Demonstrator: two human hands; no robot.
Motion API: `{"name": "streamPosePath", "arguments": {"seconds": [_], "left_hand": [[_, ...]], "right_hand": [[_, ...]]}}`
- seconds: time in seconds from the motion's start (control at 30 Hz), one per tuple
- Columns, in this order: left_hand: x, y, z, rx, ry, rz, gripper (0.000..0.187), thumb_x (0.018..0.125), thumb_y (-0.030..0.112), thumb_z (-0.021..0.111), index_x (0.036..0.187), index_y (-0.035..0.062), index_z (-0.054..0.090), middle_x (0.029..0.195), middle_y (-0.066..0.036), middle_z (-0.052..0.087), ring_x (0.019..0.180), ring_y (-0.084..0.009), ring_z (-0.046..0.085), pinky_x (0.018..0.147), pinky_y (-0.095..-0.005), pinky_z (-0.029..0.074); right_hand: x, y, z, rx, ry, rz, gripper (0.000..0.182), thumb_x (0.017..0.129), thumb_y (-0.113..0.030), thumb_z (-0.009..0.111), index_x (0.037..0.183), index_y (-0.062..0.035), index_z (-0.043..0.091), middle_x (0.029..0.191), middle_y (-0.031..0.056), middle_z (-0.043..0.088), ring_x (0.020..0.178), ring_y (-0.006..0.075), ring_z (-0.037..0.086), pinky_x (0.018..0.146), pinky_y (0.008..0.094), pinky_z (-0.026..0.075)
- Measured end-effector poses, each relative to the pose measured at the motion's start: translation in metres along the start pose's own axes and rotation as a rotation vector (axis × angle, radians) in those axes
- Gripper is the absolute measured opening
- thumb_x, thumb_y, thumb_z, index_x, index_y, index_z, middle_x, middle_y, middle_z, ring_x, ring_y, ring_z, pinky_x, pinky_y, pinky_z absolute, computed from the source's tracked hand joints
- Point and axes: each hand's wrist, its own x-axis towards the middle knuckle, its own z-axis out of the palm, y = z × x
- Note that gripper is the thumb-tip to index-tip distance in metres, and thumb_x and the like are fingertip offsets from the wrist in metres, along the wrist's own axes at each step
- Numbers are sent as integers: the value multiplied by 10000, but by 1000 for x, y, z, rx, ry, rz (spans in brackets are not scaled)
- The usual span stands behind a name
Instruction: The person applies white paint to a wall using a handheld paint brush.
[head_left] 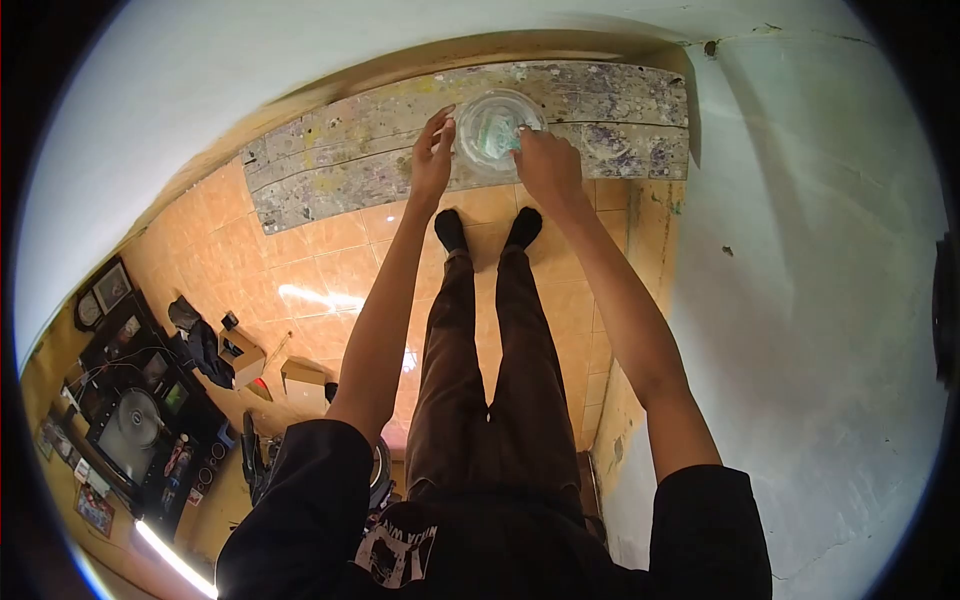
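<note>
A round clear container (472, 147) stands on the paint-spattered wooden bench (345, 150), with something pale green and whitish (497, 132) inside it. My left hand (434, 155) is beside the container's left side, its fingers apart and holding nothing. At the container's right side, my right hand (548, 163) has its fingers bent together over the rim, by the pale green contents. What its fingertips pinch, if anything, is too small to make out.
A pale wall (800, 300) rises at the right. Below the bench is an orange tiled floor (310, 250) with my feet on it. Cardboard boxes (303, 378), a dark bag (200, 340) and a dark cabinet with a fan (135, 425) are at the lower left.
</note>
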Motion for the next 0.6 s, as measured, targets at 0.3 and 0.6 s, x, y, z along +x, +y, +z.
{"name": "streamPosePath", "arguments": {"seconds": [0.3, 0.6], "left_hand": [[-19, -25, -2, -65, -86, 3, 547, 871, 189, 704, 1373, 125, 494, 1249, -130, 547, 1052, -235, 565, 845, -356, 513], [-23, -13, -5, -197, -114, -103, 585, 850, 124, 718, 1380, 96, 474, 1314, -111, 503, 1095, -237, 554, 750, -315, 571]], "right_hand": [[10, 0, 14, -4, 18, -6, 221, 839, -218, 684, 932, -19, 664, 823, 169, 678, 753, 345, 676, 639, 422, 545], [22, -11, -3, -68, -90, -36, 180, 793, -196, 708, 913, -62, 717, 836, 150, 690, 779, 329, 683, 683, 426, 547]]}}
